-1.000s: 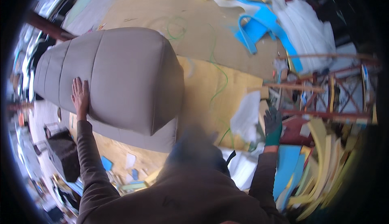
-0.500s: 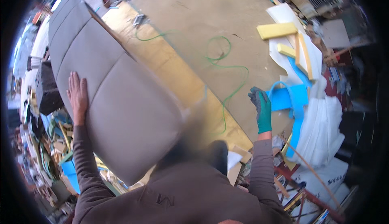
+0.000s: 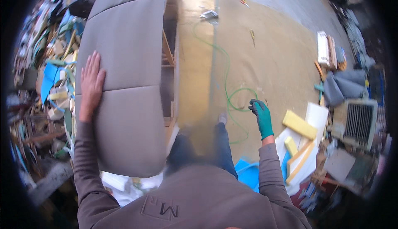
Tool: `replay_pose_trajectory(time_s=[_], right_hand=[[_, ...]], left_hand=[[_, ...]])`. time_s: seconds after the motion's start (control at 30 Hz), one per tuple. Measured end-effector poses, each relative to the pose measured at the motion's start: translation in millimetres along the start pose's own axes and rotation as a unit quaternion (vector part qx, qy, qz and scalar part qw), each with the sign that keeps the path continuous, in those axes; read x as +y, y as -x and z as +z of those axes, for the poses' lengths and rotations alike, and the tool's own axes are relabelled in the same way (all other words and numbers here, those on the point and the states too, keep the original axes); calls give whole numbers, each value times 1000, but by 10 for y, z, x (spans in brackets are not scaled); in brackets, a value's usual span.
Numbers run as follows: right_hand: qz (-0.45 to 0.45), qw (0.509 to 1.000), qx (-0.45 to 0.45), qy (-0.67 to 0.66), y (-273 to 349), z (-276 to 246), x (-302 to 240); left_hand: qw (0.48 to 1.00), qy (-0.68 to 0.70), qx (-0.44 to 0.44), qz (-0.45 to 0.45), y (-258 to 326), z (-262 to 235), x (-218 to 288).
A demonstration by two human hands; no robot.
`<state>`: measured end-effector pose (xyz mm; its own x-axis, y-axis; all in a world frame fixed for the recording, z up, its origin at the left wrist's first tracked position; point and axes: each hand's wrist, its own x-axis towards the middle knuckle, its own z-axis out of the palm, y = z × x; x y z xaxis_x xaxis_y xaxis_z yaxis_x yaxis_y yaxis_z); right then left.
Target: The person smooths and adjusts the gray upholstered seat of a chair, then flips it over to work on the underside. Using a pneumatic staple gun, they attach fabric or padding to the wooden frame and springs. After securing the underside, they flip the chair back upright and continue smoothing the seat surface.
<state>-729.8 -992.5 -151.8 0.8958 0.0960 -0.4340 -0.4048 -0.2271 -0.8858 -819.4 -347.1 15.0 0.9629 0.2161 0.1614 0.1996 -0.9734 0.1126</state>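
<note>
Upholstery (image 3: 126, 48) lies beneath the flat fingers (image 3: 95, 63) of my left hand (image 3: 92, 86), and whether my curled right hand (image 3: 262, 118) holds anything I cannot tell.

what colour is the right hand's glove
The fabric glove is green with dark grey fingers; head view.

Bare left hand (image 3: 92, 79)'s flat on a big grey-brown padded panel (image 3: 130, 121), gloved right hand (image 3: 261, 117)'s loosely curled near a loopy green cord (image 3: 227, 69), yellow foam (image 3: 299, 125) by the brown sheet (image 3: 273, 59)'s right edge.
</note>
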Motion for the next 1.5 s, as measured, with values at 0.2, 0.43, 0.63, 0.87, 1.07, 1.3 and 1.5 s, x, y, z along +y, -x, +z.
replay_pose_trajectory(time_s=[0.2,0.43,0.63,0.87,1.07,1.3,1.5], right_hand=[[-29,990,-128,61,-1501,-47,153],[112,976,-137,124,-2692,-128,825],[132,974,-86,164,-3880,-220,2269],[172,965,-17,199,-5453,252,4256],[85,901,136,404,-6370,646,4943],[-175,740,35,648,-6870,-80,5124],[-23,914,51,402,-7256,-1330,5207]], left_hand=[[987,120,-13,-103,868,-237,1805],[850,492,-188,7,674,1130,3593],[833,472,-257,-127,272,3376,3735],[749,528,-219,-336,406,5048,3818],[773,489,-347,-209,164,5985,3798],[855,422,-290,-82,-761,6139,3403],[905,385,-176,34,-1167,6448,2951]])
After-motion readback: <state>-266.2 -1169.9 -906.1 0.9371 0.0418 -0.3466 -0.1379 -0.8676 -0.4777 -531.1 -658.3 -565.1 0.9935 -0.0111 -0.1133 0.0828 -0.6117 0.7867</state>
